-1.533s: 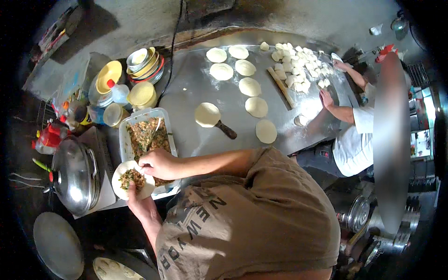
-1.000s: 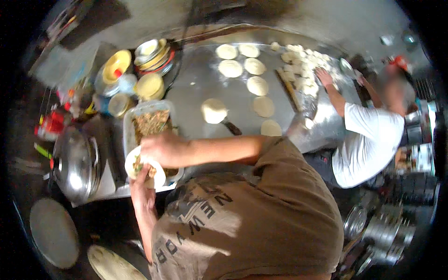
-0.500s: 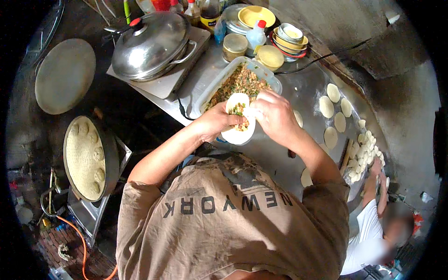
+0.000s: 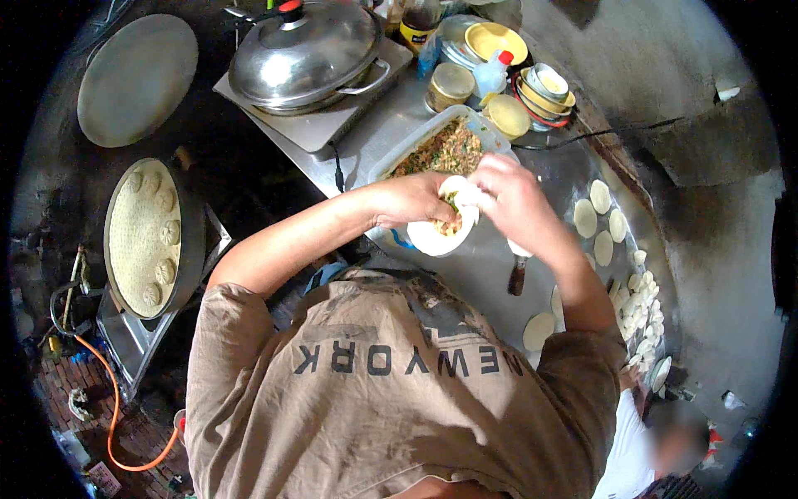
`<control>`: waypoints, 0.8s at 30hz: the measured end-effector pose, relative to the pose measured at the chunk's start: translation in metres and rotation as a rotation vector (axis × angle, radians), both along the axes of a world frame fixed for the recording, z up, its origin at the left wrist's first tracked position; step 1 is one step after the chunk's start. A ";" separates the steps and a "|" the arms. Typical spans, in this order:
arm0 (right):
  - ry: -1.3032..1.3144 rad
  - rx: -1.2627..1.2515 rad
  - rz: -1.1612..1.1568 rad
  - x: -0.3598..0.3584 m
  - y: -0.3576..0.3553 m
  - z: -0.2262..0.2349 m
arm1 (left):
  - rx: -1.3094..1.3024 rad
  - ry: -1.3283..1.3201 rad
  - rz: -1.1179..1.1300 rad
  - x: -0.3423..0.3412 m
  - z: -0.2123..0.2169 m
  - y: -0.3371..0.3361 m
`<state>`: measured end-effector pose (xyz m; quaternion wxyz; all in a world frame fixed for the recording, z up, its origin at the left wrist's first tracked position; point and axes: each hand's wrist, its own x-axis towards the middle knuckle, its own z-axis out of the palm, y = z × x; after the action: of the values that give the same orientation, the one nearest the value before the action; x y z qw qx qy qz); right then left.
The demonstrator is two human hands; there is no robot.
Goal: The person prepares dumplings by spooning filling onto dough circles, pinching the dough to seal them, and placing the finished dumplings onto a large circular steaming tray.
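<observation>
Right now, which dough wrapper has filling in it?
The dough wrapper held by the left hand and right hand; minced filling shows inside. The flat rounds on the steel table look bare.

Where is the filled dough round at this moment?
In the head view, the filled dough round is slightly right of centre, held between the left hand and right hand, on the near side of the filling tub.

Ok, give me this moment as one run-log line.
left hand: holding dough wrapper with filling inside | right hand: pinching its edge | beyond: plastic tub | far left: steamer with pleated buns
</observation>
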<state>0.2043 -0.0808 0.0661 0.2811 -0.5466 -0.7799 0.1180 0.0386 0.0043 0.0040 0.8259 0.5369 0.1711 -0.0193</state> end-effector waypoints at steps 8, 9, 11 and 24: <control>0.106 -0.101 -0.012 -0.003 0.008 0.015 | 0.034 -0.035 -0.217 0.003 0.008 0.024; 0.095 -0.134 0.030 0.001 0.006 0.011 | 0.009 -0.099 -0.168 -0.004 0.013 0.025; 0.260 -0.119 -0.101 -0.001 -0.004 0.011 | -0.304 -0.148 -0.015 -0.023 0.024 0.026; -0.094 0.098 0.079 -0.001 0.004 -0.005 | -0.036 -0.031 0.254 -0.005 -0.005 -0.003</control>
<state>0.2033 -0.0766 0.0612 0.2656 -0.5061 -0.8180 0.0649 0.0333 0.0018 -0.0011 0.8338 0.4962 0.2245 0.0907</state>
